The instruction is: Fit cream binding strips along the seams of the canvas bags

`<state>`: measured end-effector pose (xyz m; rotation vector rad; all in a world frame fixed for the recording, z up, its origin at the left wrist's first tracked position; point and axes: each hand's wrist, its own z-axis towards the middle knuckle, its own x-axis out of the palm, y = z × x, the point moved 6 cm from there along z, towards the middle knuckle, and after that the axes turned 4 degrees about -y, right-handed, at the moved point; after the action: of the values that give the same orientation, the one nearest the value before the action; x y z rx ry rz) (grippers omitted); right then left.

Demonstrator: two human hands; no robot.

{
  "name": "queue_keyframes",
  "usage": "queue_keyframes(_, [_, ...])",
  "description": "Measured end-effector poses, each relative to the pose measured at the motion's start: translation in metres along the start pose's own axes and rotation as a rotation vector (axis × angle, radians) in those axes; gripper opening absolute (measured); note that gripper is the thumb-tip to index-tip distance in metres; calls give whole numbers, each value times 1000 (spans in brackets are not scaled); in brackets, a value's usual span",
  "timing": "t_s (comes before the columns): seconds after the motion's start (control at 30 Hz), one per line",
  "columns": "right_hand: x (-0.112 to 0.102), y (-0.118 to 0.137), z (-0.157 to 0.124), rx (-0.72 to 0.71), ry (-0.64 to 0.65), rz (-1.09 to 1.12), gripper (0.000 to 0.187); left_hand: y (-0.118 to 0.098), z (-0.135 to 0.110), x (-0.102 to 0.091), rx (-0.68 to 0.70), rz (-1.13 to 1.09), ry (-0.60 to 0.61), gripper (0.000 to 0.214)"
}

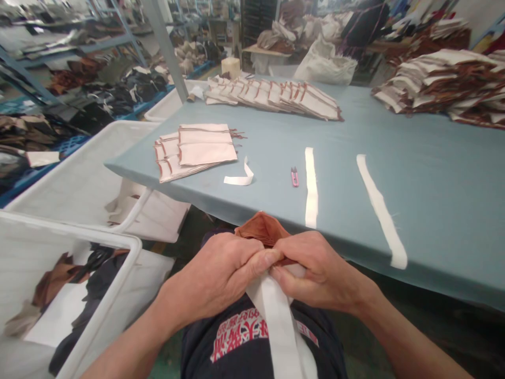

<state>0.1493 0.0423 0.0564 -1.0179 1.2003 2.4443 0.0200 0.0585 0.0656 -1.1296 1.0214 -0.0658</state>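
My left hand [232, 268] and my right hand [315, 268] meet in front of my body at the table's near edge. Both are closed on a brown fabric piece [262, 226], its folded end sticking up beyond my fingers. A white strip [280, 326] hangs down from between the hands over my dark apron. Both thumbs press close together where strip and fabric meet; the exact grip there is hidden. On the table ahead lie small pink-handled thread snips [294, 177], a long white strip [311, 187], another long strip [381, 208] and a short bent strip [242, 176].
A blue-green table [272, 134] spreads ahead. It bears a small stack of cream pieces [207, 145], a fanned row [272, 95] and a large brown-and-cream pile [445, 87]. White bins [136, 252] with fabric stand at left. A metal post [168, 52] rises at the table's left corner.
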Motion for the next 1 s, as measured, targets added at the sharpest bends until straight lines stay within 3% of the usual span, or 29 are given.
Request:
queue_keyframes(0.23, [-5,-6,-5,147,34,146,15,7,5,17,-80,-294,-70,51])
queue_keyframes(0.33, [1,-12,-5,305,110,458,16,13,5,27,-41,-524,-123,60])
queue_keyframes(0.4, [10,-16,-6,411,143,723,31,21,4,33,-70,-634,-182,66])
queue_keyframes(0.47, [20,-21,-6,472,116,916,45,31,2,39,-145,-704,-256,69])
queue_keyframes(0.53, [26,-25,-7,485,70,969,51,40,0,44,-215,-759,-308,71])
queue_keyframes(0.63, [24,-26,-8,417,30,864,42,45,1,53,-247,-853,-304,71])
queue_keyframes(0.77, [4,-18,-7,250,23,553,19,49,5,56,-229,-904,-260,72])
queue_keyframes(0.87, [-13,-8,-4,89,12,361,19,47,9,49,-194,-902,-200,71])
queue_keyframes(1.0, [-25,1,0,-5,59,274,19,30,11,32,-101,-762,-52,57])
